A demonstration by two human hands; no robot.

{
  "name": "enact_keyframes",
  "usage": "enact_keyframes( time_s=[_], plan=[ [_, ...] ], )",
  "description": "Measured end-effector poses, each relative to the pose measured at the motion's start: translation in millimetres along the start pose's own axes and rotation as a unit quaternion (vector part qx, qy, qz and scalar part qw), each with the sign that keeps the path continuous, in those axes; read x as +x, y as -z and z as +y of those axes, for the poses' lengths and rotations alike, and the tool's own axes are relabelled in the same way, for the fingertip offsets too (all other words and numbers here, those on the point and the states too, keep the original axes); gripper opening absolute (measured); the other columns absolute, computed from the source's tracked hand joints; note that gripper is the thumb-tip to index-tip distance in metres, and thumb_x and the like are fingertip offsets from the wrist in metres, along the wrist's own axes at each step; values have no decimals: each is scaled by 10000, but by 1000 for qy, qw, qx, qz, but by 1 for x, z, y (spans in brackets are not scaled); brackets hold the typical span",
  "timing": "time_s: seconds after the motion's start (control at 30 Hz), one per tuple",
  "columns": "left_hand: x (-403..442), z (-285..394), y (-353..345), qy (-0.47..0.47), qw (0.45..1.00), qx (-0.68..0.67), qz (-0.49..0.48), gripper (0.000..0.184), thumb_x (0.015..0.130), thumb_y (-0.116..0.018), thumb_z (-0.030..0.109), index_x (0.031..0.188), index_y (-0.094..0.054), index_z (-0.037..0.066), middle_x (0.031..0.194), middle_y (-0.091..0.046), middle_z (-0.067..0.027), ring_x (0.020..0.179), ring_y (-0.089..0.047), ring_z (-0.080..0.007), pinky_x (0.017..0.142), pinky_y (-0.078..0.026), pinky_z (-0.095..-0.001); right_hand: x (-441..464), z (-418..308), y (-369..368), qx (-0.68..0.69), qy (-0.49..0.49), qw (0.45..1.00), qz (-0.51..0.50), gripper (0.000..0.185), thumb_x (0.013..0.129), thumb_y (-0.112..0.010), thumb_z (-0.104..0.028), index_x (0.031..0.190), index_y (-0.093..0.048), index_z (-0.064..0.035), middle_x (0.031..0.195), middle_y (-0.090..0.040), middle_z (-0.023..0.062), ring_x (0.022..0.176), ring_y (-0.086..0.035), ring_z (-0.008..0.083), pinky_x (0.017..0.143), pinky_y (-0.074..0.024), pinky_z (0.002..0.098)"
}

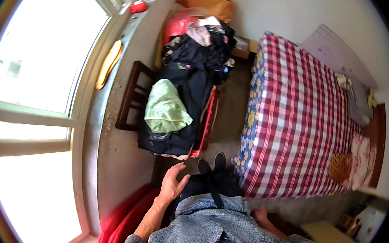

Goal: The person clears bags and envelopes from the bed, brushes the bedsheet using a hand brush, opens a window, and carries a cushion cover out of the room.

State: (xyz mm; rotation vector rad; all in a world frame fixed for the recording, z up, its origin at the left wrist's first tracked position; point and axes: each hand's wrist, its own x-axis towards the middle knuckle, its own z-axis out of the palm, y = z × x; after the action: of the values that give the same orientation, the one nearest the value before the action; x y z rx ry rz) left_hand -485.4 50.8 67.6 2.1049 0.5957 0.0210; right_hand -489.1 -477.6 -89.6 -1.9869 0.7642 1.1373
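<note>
My left hand [173,185] reaches forward with its fingers apart and holds nothing. It is nearest to the front end of a heap of black clothes [175,143], without touching it. A shiny light-green bundle [165,107], a bag or folded cloth, lies on top of the black clothes. Low beside my hip hangs my right hand [259,215], partly hidden by my grey patterned shirt [197,232]; its fingers do not show clearly.
A bed with a red checked sheet [293,114] stands to the right. On the left are a dark wooden chair back [132,96], a window sill with a yellow-orange object [109,64], and a red curtain [125,225]. An orange bag [211,5] sits at the back.
</note>
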Motion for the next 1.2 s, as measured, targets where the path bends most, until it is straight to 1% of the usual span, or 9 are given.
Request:
enact_keyframes(
  time_s=[0.07, 0.1, 0.13, 0.3, 0.43, 0.53, 0.97, 1.07, 1.2],
  plan=[
    [10, -1, -11, 14, 999, -32, -17, 403, 840, -759, 149, 1195, -630, 9, 1285, -623, -193, 1213, -579, -359, 1047, -451, -423, 33, 63, -1, 6, 10, 1000, 25, 197, 853, -631, -116, 932, -746, 23, 900, -725, 155, 811, -674, 261, 733, -528, 376],
    [19, 0, -20, -3, 999, -21, -37, 410, 836, -761, 143, 1200, -629, 8, 1289, -625, -195, 1219, -578, -358, 1053, -447, -423, 20, 70, -4, -3, 25, 998, 52, 188, 846, -654, -120, 945, -741, 14, 864, -713, 130, 761, -657, 230, 700, -524, 373],
    [24, 3, -25, -15, 998, -5, -58, 409, 843, -758, 146, 1205, -629, 7, 1290, -625, -196, 1223, -578, -357, 1053, -447, -418, 15, 64, -4, -14, 39, 996, 78, 185, 838, -678, -124, 958, -737, 4, 827, -700, 105, 711, -640, 199, 667, -521, 370],
    [28, -11, -80, 29, 989, -44, -142, 453, 886, -716, 101, 1299, -571, -16, 1313, -609, -173, 1224, -586, -299, 1024, -474, -400, -26, 28, -5, 37, -45, 982, 179, 277, 857, -716, -218, 1051, -738, -22, 1031, -731, 148, 971, -678, 269, 849, -523, 377],
    [50, 14, -99, 34, 972, -2, -234, 489, 897, -702, 90, 1346, -545, -24, 1322, -602, -170, 1231, -582, -296, 1025, -475, -390, -52, 47, -18, 61, -114, 981, 148, 293, 856, -723, -245, 1059, -747, -35, 1101, -721, 169, 1016, -678, 295, 884, -523, 376],
    [58, 13, -104, 10, 971, 3, -238, 464, 878, -716, 106, 1297, -571, -30, 1307, -606, -177, 1196, -599, -306, 989, -499, -404, -67, 71, -37, 65, -133, 980, 134, 289, 843, -730, -260, 1046, -760, -56, 1086, -728, 166, 1008, -685, 296, 888, -533, 376],
    [51, 77, -202, -63, 958, 72, -269, 434, 856, -730, 97, 1256, -602, -11, 1252, -638, -183, 1163, -618, -311, 964, -507, -407, -63, 171, 20, 168, -116, 967, 152, 250, 843, -736, -224, 1014, -762, -43, 988, -748, 129, 915, -691, 252, 835, -538, 364],
    [31, 99, -244, -81, 950, 84, -288, 471, 860, -739, 132, 1284, -593, -12, 1266, -635, -188, 1161, -624, -309, 991, -495, -407, -55, 215, 42, 193, -158, 960, 131, 223, 859, -724, -214, 991, -750, -37, 884, -724, 108, 774, -667, 210, 690, -540, 341],
    [-20, 140, -304, -86, 952, 126, -265, 447, 849, -746, 134, 1255, -611, 3, 1232, -648, -168, 1133, -631, -290, 951, -508, -393, -21, 272, 103, 237, -189, 951, 68, 227, 864, -718, -210, 1017, -734, -43, 849, -705, 97, 714, -646, 189, 602, -517, 326]
  ],
)
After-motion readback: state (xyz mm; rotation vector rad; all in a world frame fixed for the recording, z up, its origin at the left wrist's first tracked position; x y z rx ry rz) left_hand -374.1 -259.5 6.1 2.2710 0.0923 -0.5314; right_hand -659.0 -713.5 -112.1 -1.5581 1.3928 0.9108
